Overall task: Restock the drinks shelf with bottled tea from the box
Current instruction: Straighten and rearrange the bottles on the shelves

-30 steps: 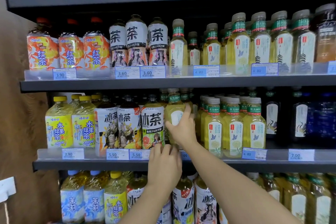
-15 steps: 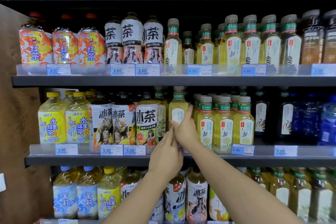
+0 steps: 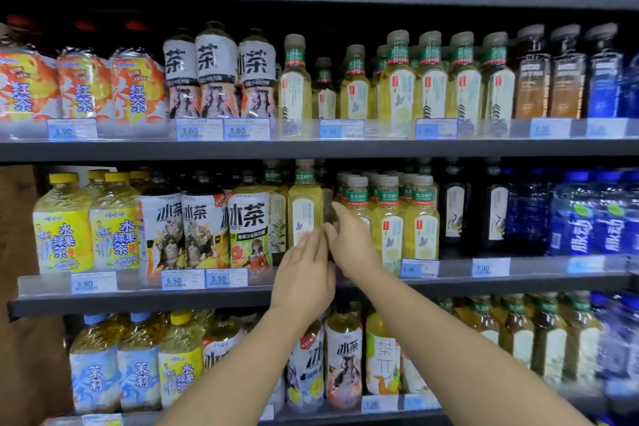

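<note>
Your left hand [image 3: 304, 273] is raised with its fingers straight and pressed together, the blurred tips at the foot of the tea bottle [image 3: 306, 207]. Your right hand [image 3: 352, 245] lays straight, closed-up fingers against the bottle's right side. The bottle stands upright on the middle shelf [image 3: 138, 301], between the iced teas [image 3: 249, 228] and the green-capped row [image 3: 387, 218].
</note>
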Available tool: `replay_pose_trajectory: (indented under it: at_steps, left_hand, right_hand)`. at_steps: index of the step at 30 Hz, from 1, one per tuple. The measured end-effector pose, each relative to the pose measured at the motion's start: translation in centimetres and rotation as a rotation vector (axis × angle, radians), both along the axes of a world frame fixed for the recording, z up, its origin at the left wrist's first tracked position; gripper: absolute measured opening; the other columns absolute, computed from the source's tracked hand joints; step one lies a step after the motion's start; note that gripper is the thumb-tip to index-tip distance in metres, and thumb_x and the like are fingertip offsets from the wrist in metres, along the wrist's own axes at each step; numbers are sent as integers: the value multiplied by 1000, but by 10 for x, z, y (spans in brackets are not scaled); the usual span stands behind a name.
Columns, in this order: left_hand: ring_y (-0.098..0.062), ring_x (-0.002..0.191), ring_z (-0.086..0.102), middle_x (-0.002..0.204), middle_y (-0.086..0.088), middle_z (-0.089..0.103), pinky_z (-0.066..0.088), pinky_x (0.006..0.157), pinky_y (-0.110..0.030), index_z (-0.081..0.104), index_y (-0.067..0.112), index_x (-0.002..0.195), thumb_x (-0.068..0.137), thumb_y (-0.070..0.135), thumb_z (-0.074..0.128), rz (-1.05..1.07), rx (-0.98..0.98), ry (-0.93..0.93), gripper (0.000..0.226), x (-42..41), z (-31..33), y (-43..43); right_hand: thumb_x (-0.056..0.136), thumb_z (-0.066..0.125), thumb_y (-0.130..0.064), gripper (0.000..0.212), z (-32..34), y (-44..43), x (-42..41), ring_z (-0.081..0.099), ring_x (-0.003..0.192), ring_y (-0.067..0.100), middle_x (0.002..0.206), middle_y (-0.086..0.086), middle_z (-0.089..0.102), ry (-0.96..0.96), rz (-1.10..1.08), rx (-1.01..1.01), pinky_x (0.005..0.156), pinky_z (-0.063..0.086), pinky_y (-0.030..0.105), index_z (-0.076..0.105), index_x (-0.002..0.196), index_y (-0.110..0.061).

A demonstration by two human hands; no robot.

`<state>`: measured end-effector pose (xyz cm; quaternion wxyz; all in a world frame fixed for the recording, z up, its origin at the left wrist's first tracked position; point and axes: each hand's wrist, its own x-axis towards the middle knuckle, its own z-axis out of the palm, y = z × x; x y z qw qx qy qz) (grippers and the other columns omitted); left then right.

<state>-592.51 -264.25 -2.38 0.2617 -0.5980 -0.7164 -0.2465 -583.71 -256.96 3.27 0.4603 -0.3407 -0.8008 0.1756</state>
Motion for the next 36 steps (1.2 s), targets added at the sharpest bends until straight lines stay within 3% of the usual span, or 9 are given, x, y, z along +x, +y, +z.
replay_pose_trajectory:
  at_steps: [3, 6, 9, 12, 15, 18, 31, 34, 36]
  left_hand:
    - [-23, 151, 27, 162, -7, 32, 23, 122, -38, 34, 11, 155, 101, 31, 43, -36, 24, 34, 58, 28, 9, 11]
    - [-30, 148, 29, 160, -10, 34, 39, 113, -48, 39, 13, 152, 99, 29, 49, -66, 42, 19, 56, 52, 11, 24]
    - [-37, 153, 11, 168, -9, 7, 39, 114, -50, 18, 31, 159, 102, 38, 46, -28, 27, -21, 64, 66, 10, 39]
    - [-42, 152, -8, 166, -6, -22, 34, 118, -50, -1, 41, 159, 104, 44, 44, 4, -6, -48, 71, 75, 10, 60]
    - [-45, 149, -21, 163, -9, -30, 22, 122, -54, -3, 43, 158, 104, 51, 39, 33, -37, -25, 69, 82, 8, 79]
    - [-47, 145, -29, 161, -7, -34, 16, 123, -56, -2, 45, 157, 104, 51, 37, 86, -41, -13, 66, 84, 7, 90]
    - [-43, 146, -30, 165, -7, -26, 12, 120, -65, 6, 38, 159, 104, 42, 46, 71, 29, -48, 68, 89, 1, 93]
    - [-38, 151, -21, 169, -10, -6, 6, 123, -59, 18, 31, 159, 103, 42, 45, -6, 40, 37, 63, 108, 5, 71]
    - [-33, 154, 1, 166, -8, 20, 16, 124, -52, 38, 26, 152, 104, 39, 46, -113, 49, 48, 51, 127, 4, 57]
  right_hand:
    - [102, 48, -20, 28, 8, -1, 42, 61, 107, 16, 118, 1, 66, 27, -13, 253, 89, 44, 20, 63, 125, -14]
    - [99, 55, -22, 26, 7, 11, 86, 60, 106, 19, 115, 1, 63, 110, -88, 337, 90, 50, 31, 63, 123, -15]
    - [93, 66, -35, 60, -7, 45, 132, 48, 125, 28, 139, 9, 45, 133, -345, 140, 98, 44, 37, 40, 145, -19]
    - [85, 71, -52, 105, -21, 74, 157, 34, 142, 33, 161, 12, 19, -6, -286, -231, 106, 40, 43, -1, 158, -29]
    - [86, 65, -57, 102, -29, 90, 148, 61, 114, 36, 138, 16, 56, -121, -236, -279, 92, 52, 40, -5, 156, -33]
    - [87, 62, -58, 103, -30, 101, 131, 67, 97, 35, 116, 16, 68, -152, -311, -257, 83, 56, 42, -8, 156, -28]
    - [88, 61, -56, 87, -41, 106, 133, 66, 107, 27, 129, 6, 63, -107, -247, -191, 86, 57, 43, 8, 153, -31]
    - [90, 58, -54, 62, -34, 81, 152, 62, 113, 17, 128, -7, 62, -101, -216, -49, 90, 56, 41, 36, 143, -31]
    - [95, 57, -45, 48, -29, 56, 173, 56, 120, 15, 131, -7, 58, -102, -222, -4, 99, 50, 40, 48, 139, -26]
